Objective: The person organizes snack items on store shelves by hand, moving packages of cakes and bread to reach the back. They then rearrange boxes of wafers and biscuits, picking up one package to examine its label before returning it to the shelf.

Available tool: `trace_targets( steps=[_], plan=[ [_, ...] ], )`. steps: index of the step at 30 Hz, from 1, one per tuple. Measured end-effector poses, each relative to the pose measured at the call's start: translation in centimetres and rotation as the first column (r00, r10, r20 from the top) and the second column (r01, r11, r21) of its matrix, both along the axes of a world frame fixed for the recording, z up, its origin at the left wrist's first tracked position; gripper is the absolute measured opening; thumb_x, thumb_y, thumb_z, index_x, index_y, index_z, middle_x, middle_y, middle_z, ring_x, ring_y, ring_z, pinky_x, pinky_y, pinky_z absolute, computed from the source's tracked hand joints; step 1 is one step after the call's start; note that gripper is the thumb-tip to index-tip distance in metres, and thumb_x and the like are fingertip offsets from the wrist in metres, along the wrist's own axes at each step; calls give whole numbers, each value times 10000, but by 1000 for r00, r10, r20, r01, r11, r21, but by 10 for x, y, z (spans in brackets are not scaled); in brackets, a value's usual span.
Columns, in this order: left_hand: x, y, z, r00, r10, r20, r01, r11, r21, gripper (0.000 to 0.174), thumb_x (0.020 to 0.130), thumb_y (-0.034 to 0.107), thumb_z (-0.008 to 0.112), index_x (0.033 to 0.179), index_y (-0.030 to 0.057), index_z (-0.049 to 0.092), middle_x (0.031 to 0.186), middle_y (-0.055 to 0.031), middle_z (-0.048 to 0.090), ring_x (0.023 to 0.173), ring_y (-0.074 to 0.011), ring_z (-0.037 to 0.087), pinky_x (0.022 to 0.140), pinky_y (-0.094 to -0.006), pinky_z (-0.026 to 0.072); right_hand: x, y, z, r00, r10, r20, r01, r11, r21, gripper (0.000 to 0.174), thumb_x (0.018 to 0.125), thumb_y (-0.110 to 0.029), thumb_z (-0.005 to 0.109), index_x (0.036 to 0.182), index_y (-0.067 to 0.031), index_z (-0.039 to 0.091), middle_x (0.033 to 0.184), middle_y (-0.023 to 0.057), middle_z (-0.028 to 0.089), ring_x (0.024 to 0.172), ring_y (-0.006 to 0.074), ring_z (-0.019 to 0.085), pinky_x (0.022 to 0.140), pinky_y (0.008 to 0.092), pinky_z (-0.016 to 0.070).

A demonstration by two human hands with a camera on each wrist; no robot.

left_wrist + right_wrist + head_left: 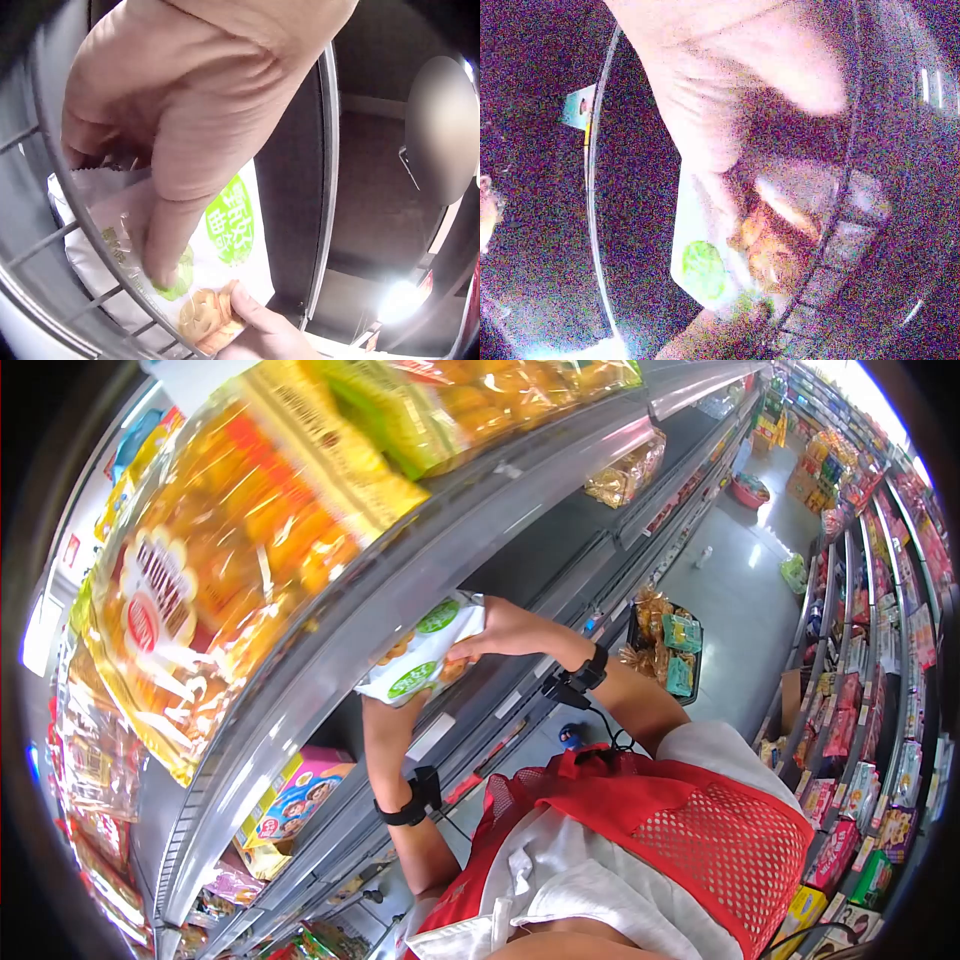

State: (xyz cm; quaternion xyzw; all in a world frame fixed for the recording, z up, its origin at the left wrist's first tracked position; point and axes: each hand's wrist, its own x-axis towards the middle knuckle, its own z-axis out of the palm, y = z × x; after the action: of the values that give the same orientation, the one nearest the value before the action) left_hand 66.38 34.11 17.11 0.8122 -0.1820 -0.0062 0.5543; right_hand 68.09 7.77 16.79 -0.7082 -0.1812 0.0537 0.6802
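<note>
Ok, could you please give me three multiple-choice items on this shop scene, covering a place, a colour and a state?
1. Where is the snack packet? A in the floor basket; B up at the grey shelf; C on the floor.
2. What colour are the packet's ovals? A green; B blue; C red.
3. How is the packet held? A by one hand alone; B by nobody; C by both hands.
Answers: B, it is at the shelf front; A, green ovals show on white; C, the left hand grips it and the right hand pinches its edge.
</note>
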Motion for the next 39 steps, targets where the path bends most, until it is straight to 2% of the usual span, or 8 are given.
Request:
trace_targets(
  steps=[5, 6, 9, 12, 15, 26, 33, 39],
  plan=[
    [14, -36, 11, 987, 81, -140, -76, 996, 42, 461, 804, -11, 800, 1237, -55, 649, 1139, -106, 731, 1006, -167, 670, 922, -307, 508, 16, -32, 8, 993, -76, 86, 72, 996, 47, 568, 809, -268, 869, 1252, -27, 608, 1099, 117, 731, 973, 197, 695, 885, 351, 560],
    [16, -56, 15, 987, 89, -132, -90, 996, -4, 442, 822, -1, 798, 1235, -57, 650, 1129, -90, 732, 988, -150, 664, 902, -298, 512, 22, -46, 11, 987, -110, 113, 110, 994, 5, 604, 785, -313, 876, 1246, -23, 616, 1148, 162, 724, 1063, 275, 691, 993, 375, 510],
    [26, -115, 18, 987, 82, -141, -85, 996, -15, 442, 828, 8, 800, 1239, -57, 649, 1128, -88, 731, 990, -158, 666, 900, -303, 513, 32, -102, 14, 975, -166, 149, 169, 986, -12, 620, 759, -341, 881, 1229, -23, 632, 1154, 179, 721, 1066, 306, 694, 975, 378, 516],
    [39, -175, 7, 984, 95, -149, -89, 995, 43, 458, 827, 19, 810, 1250, -47, 645, 1134, -88, 726, 1016, -162, 666, 919, -306, 510, 42, -166, 2, 969, -198, 147, 207, 977, -49, 652, 774, -282, 909, 1260, 9, 586, 1151, 133, 707, 1075, 191, 657, 963, 331, 507],
    [53, -229, -6, 994, 53, -95, -46, 996, 79, 515, 822, 13, 807, 1297, -39, 616, 1204, -99, 702, 1066, -162, 658, 956, -308, 501, 46, -221, -8, 971, -221, 91, 216, 974, 60, 640, 775, -298, 913, 1243, 2, 594, 1118, 111, 709, 1034, 179, 654, 934, 328, 513],
    [86, -301, 6, 982, 95, -163, -82, 993, 84, 450, 858, 16, 783, 1279, -42, 635, 1159, -77, 705, 1029, -147, 655, 911, -296, 521, 59, -284, -6, 908, -364, 209, 375, 927, -14, 568, 812, -307, 862, 1235, -27, 609, 1093, 155, 717, 1018, 295, 710, 894, 369, 532],
    [79, -335, 3, 987, 83, -136, -74, 995, 71, 361, 832, 65, 833, 1157, -23, 704, 1050, -68, 743, 929, -149, 676, 854, -302, 526, 60, -296, -10, 873, -441, 206, 458, 888, -40, 653, 865, -279, 807, 1383, -3, 521, 1213, 208, 681, 1099, 368, 672, 953, 400, 514],
    [73, -315, -25, 990, 100, -97, -102, 995, -19, 794, 839, 118, 835, 1469, -52, 384, 1437, -176, 528, 1264, -236, 560, 1094, -366, 426, 41, -287, -25, 732, -539, 416, 619, 781, -78, 648, 915, -237, 763, 1449, -6, 477, 1329, 217, 596, 1247, 379, 559, 1088, 435, 426]
  ],
)
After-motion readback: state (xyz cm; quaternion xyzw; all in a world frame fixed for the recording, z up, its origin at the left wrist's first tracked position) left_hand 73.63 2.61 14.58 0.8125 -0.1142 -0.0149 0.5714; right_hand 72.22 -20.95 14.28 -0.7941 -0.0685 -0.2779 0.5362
